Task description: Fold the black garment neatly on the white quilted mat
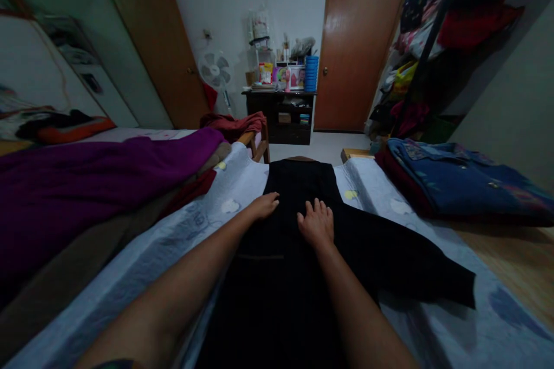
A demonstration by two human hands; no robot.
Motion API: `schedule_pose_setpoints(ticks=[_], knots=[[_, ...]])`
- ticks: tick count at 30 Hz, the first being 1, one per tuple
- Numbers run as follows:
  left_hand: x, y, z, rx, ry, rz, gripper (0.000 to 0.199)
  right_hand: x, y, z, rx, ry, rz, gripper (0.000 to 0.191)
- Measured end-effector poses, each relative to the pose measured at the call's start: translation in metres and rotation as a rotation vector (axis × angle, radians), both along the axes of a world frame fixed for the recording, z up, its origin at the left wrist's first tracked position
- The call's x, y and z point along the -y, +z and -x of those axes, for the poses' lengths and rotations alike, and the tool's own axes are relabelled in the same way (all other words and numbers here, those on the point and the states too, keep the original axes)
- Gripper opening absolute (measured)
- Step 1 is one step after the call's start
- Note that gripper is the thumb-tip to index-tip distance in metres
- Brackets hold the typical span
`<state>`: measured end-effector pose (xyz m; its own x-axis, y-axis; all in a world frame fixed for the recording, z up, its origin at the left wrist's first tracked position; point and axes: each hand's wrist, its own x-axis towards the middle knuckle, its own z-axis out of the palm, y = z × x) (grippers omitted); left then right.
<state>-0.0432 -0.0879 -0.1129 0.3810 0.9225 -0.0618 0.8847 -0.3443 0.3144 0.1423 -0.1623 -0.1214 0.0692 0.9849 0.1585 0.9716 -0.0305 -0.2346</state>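
Observation:
A black long-sleeved garment (298, 294) lies spread on the bed, with one sleeve (411, 248) stretched out to the right. No sleeve shows spread out on its left side. My right hand (318, 223) rests palm down on the upper part of the garment, open, fingers slightly apart. My left hand (264, 206) lies at the garment's left edge, seen from the side. Its fingers reach inward over the black cloth and look stretched out, though some are hidden.
A folded blue denim garment (467, 179) tops a pile at right. Purple cloth (108, 179) covers the left side. The patterned bedsheet (234, 179) lies beneath. Beyond stand a wooden chair (260, 150), a fan (215, 69), a dark cabinet (279, 121) and a door (363, 40).

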Motion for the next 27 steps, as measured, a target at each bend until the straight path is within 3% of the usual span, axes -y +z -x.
schedule_pose_setpoints(ticks=[5,8,11,14,16,19,23,27], knots=[[0.068,0.028,0.014,0.049,-0.072,0.149,0.050,0.003,0.001,0.000,0.028,0.013,0.001,0.056],[0.110,0.033,0.016,0.045,-0.042,0.186,0.052,0.001,0.006,-0.002,0.049,0.035,0.058,0.057],[0.145,0.025,0.012,0.007,0.001,0.105,0.055,-0.003,0.015,-0.008,0.059,0.099,0.238,0.061],[0.168,0.005,0.003,-0.053,0.057,-0.054,0.059,0.004,0.024,-0.014,0.063,0.167,0.317,0.063],[0.176,-0.007,-0.002,-0.075,0.089,-0.212,0.057,0.019,0.028,-0.016,0.068,0.198,0.308,0.062],[0.179,-0.017,-0.005,-0.097,0.102,-0.311,0.056,0.054,0.027,-0.016,0.080,0.268,0.260,0.060],[0.182,-0.014,-0.005,-0.125,0.106,-0.249,0.060,0.103,0.025,-0.015,0.084,0.310,0.233,0.065],[0.204,-0.004,-0.010,-0.148,0.146,-0.090,0.075,0.143,0.029,-0.017,0.042,0.322,0.287,0.063]])
